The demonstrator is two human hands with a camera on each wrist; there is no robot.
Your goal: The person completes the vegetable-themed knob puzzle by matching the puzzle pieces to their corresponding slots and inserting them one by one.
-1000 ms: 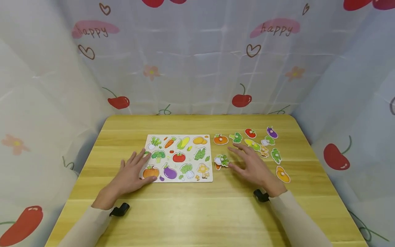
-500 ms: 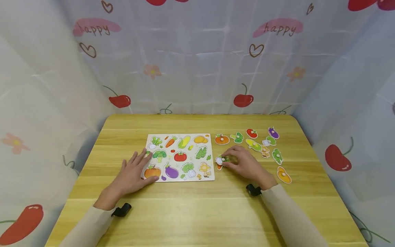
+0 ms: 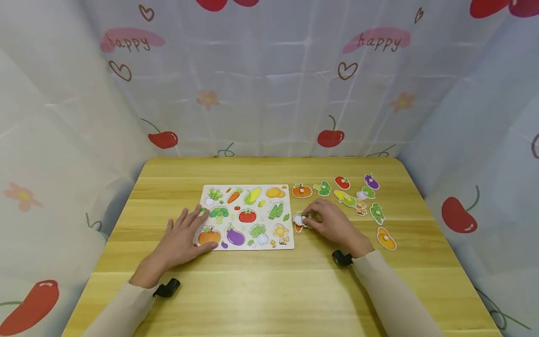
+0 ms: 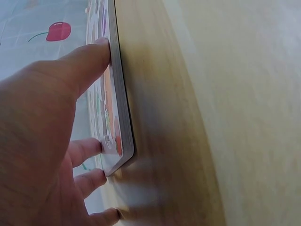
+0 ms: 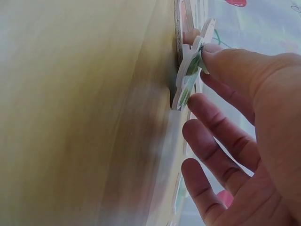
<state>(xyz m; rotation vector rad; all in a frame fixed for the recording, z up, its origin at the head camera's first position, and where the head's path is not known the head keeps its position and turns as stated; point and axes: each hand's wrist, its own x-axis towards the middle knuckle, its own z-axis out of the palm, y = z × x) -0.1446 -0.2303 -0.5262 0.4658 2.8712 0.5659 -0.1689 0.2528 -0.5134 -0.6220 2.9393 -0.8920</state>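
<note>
A flat vegetable puzzle board (image 3: pixel 290 241) lies on the table with printed pictures. My left hand (image 3: pixel 178 241) rests on its left side with fingers spread, the thumb along the near edge. My right hand (image 3: pixel 334 227) pinches the small knob of a white radish puzzle piece (image 3: pixel 298 219) between thumb and index finger, just right of the board. In the right wrist view that radish piece (image 5: pixel 188 75) is seen edge-on and tilted, with the other fingers held apart below it. Part of a carrot piece (image 3: pixel 298 229) shows beneath the radish piece.
Other knobbed pieces lie to the right: pumpkin (image 3: pixel 302 191), broccoli (image 3: pixel 322 188), tomato (image 3: pixel 342 182), corn (image 3: pixel 344 198), eggplant (image 3: pixel 371 181), cabbage (image 3: pixel 368 192), mushroom (image 3: pixel 360 208), green leafy piece (image 3: pixel 376 213) and yellow-orange piece (image 3: pixel 386 239). A printed curtain (image 3: pixel 269 93) surrounds the wooden table (image 3: pixel 261 295).
My right hand has moved left onto the radish piece, and its thumb and index finger have closed on the knob. The left hand stays on the board.
</note>
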